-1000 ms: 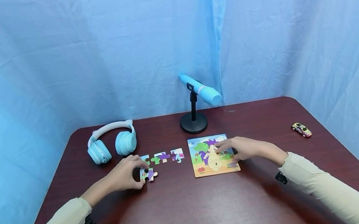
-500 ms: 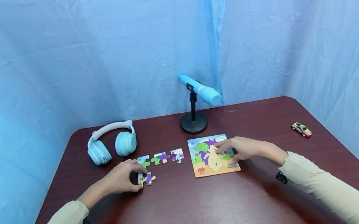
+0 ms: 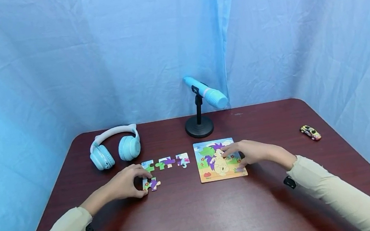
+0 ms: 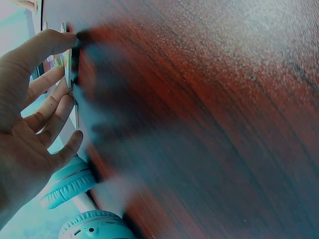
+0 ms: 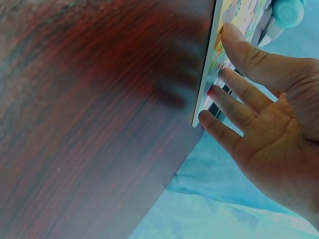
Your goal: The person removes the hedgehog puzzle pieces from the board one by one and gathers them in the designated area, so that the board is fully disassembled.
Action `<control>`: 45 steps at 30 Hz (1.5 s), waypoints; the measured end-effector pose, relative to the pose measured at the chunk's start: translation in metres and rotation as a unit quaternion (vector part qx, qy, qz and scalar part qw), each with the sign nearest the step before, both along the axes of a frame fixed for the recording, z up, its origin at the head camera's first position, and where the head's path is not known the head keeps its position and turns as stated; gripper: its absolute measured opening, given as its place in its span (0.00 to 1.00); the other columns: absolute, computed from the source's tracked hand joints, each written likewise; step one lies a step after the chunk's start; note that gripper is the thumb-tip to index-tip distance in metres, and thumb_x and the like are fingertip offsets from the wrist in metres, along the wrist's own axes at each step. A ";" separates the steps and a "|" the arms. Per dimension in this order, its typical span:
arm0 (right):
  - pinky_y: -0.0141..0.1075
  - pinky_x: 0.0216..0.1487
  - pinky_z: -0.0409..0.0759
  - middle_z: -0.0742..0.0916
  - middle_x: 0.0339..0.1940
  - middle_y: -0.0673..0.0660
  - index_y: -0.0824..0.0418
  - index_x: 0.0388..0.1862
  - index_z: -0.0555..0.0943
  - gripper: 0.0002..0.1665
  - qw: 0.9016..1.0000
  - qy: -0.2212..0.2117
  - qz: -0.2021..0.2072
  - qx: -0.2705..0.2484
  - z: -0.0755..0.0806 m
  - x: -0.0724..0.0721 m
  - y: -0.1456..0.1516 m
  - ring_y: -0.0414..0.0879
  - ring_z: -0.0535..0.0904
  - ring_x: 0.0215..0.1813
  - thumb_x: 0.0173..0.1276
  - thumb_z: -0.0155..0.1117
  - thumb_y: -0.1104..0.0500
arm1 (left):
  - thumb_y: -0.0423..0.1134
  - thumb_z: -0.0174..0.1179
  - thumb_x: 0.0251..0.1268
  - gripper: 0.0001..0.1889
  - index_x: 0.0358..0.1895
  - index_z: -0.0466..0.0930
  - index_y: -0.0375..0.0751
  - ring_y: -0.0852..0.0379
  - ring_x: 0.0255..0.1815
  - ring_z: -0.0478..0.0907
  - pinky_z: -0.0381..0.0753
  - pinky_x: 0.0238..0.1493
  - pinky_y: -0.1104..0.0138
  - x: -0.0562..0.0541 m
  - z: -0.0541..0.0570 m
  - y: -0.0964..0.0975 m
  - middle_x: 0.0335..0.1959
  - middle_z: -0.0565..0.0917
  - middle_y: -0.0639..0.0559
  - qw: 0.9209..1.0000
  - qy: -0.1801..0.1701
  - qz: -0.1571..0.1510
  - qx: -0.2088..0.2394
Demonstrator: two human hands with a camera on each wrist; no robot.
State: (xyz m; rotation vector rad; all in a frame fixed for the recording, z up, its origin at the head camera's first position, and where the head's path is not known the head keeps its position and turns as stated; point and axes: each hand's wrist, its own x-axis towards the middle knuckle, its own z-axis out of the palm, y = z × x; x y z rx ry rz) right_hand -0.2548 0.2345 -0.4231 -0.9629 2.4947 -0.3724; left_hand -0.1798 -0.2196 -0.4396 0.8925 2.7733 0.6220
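Note:
My left hand pinches a puzzle piece, purple, green and white, between thumb and index finger, on or just above the table. In the left wrist view, this puzzle piece shows edge-on between the fingers. Three more puzzle pieces lie in a row just beyond: a green and blue one, a purple and green one, and one with a blue eye shape. The fingertips of my right hand rest on a square puzzle board picturing a hedgehog. Its fingers are spread in the right wrist view.
Light blue headphones lie at the back left of the dark wood table. A blue microphone stands on a black round base behind the board. A small toy car sits far right. Blue cloth hangs behind.
My left hand has drawn the puzzle piece slightly left and toward me, uncovering the leftmost piece of the row. Over the last half second it is nearly still. The right hand stays on the board.

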 end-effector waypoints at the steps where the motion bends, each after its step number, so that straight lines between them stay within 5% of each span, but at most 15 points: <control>1: 0.57 0.70 0.72 0.75 0.76 0.56 0.52 0.68 0.80 0.35 1.000 -0.001 -0.003 0.001 0.000 0.000 0.000 0.59 0.68 0.77 0.60 0.77 0.65 | 0.42 0.75 0.55 0.19 0.51 0.86 0.47 0.57 0.45 0.75 0.79 0.46 0.62 0.000 0.000 0.000 0.46 0.83 0.55 1.000 0.000 0.000 0.000; 11: 0.57 0.71 0.72 0.76 0.75 0.56 0.50 0.67 0.81 0.35 1.000 0.001 -0.011 0.007 0.000 -0.001 -0.001 0.59 0.69 0.76 0.59 0.78 0.63 | 0.43 0.77 0.52 0.20 0.49 0.87 0.47 0.57 0.45 0.74 0.79 0.45 0.64 0.000 0.000 0.003 0.45 0.82 0.55 1.000 0.010 0.006 0.001; 17: 0.57 0.70 0.72 0.76 0.75 0.56 0.49 0.66 0.82 0.34 1.000 0.002 -0.009 0.005 0.000 -0.002 -0.001 0.59 0.69 0.76 0.59 0.78 0.63 | 0.44 0.77 0.51 0.19 0.48 0.88 0.47 0.55 0.46 0.74 0.79 0.44 0.64 -0.007 0.003 0.020 0.42 0.81 0.54 0.999 0.022 0.013 0.024; 25: 0.57 0.69 0.73 0.76 0.75 0.59 0.51 0.66 0.81 0.34 1.000 0.006 -0.002 -0.008 0.004 -0.002 0.001 0.60 0.69 0.76 0.59 0.78 0.63 | 0.47 0.73 0.56 0.20 0.52 0.87 0.46 0.51 0.45 0.76 0.77 0.41 0.65 -0.025 0.012 0.071 0.44 0.82 0.51 0.998 0.044 0.001 0.045; 31: 0.57 0.68 0.74 0.77 0.74 0.61 0.54 0.62 0.84 0.30 1.000 0.019 -0.002 -0.020 0.006 -0.003 0.007 0.61 0.71 0.74 0.59 0.78 0.62 | 0.49 0.73 0.57 0.22 0.55 0.86 0.47 0.50 0.49 0.78 0.80 0.47 0.60 -0.038 0.014 0.120 0.49 0.83 0.49 0.999 0.012 0.003 0.039; 45: 0.58 0.67 0.74 0.79 0.70 0.64 0.56 0.60 0.85 0.26 0.998 0.032 0.016 -0.047 -0.003 -0.003 0.016 0.63 0.74 0.72 0.61 0.78 0.56 | 0.55 0.72 0.58 0.32 0.65 0.80 0.47 0.53 0.61 0.77 0.79 0.62 0.54 -0.061 0.004 0.206 0.61 0.83 0.49 1.000 -0.008 -0.019 -0.020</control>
